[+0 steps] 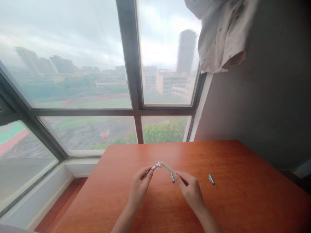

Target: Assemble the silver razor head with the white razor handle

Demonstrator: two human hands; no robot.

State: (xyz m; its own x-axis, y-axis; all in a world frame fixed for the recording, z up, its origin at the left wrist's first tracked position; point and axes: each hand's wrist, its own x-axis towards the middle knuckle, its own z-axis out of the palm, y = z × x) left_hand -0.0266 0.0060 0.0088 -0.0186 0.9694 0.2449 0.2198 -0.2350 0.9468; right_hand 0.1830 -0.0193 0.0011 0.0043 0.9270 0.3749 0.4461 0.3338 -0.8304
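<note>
The left hand [142, 180] pinches the razor [156, 166], the right hand [190, 185] the stick [167, 167], both above the bench [243, 200], where a loose pinch could drop either onto the nearer cartridge [172, 177] at the razor's four o'clock.

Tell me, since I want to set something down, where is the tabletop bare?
The tabletop is bare left of the left hand, out to the left edge, and right of the outer teal piece, out to the right edge. Crowded: the middle, where the silver tool and pale stick meet or nearly meet, with the inner teal piece by the right hand.
</note>
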